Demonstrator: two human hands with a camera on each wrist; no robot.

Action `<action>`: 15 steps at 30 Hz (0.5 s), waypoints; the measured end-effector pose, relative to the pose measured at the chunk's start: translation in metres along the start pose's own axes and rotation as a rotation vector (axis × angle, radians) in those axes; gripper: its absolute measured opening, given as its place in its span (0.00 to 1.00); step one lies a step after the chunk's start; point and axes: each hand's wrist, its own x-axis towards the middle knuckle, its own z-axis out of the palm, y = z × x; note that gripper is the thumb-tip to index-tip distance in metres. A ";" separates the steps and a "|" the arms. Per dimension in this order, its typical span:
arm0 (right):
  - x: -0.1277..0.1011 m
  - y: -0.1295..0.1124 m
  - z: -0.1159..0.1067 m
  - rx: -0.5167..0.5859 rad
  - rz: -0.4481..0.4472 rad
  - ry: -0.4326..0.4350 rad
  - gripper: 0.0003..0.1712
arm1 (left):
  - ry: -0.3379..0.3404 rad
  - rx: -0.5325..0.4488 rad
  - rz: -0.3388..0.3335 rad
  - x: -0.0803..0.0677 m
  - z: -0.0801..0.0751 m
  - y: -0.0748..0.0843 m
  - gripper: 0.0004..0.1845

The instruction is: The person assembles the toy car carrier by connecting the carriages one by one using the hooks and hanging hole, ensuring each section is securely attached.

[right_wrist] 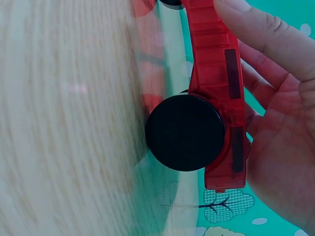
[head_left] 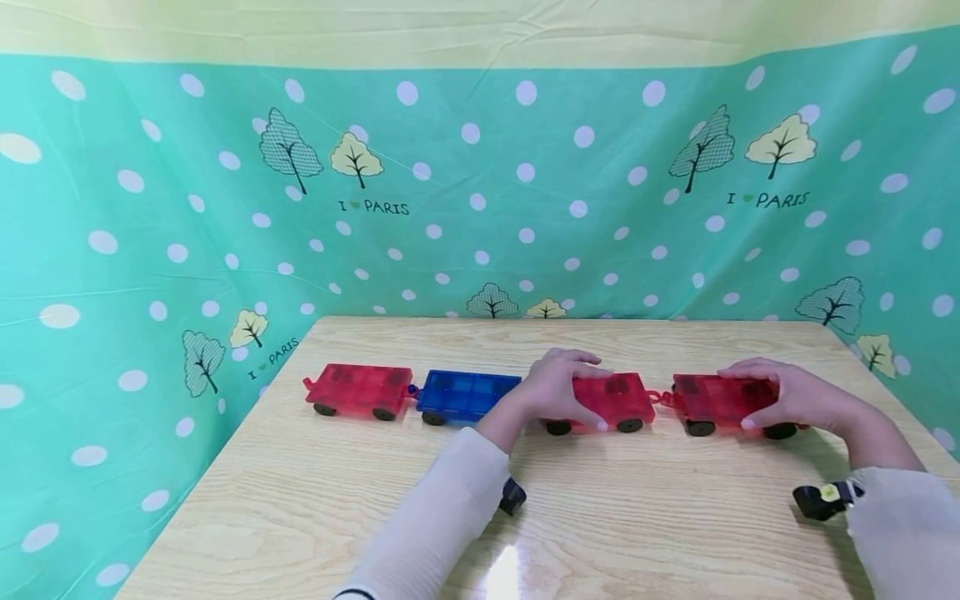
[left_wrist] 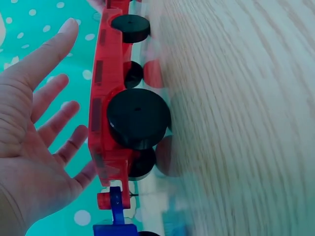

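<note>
Item: toy train of four wheeled cars in a row on the table (head_left: 600, 517).

Cars, from the person's left: end red car (head_left: 358, 388), blue car (head_left: 467, 393), third car (head_left: 611, 398) (red), fourth car (head_left: 720, 398) (red).

State of assembly, as judged: the end red car and the blue car stand coupled, hook to hook. The blue car's hook meets the third car's hook in the left wrist view, so that joint looks made as well. The third and fourth cars stand close, their hooks meeting between them; whether that link is fully seated cannot be told. If it is, the chain of four is complete; nothing loose lies elsewhere on the table.

Left hand (head_left: 558, 387): laid over the left end of the third car, palm down on its top. In the wrist view the fingers (left_wrist: 51, 105) are spread and nearly straight, beside the car rather than curled round it. Relaxed and flat, gripping nothing.

Right hand (head_left: 787, 393): clasps the right end of the fourth car, fingers over the top, thumb on the near side by the wheel (right_wrist: 186, 132). A firm hold.

Backdrop: green dotted cloth (head_left: 150, 208) with trees.
</note>
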 end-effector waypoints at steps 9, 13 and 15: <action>-0.001 0.002 0.001 0.009 -0.010 0.007 0.43 | -0.029 0.066 -0.036 0.008 0.003 0.001 0.40; 0.000 0.001 0.002 0.006 -0.012 0.007 0.43 | -0.042 0.104 -0.046 0.010 0.004 0.002 0.41; 0.000 0.001 0.002 0.006 -0.010 0.004 0.43 | -0.044 0.109 -0.048 0.012 0.005 0.002 0.42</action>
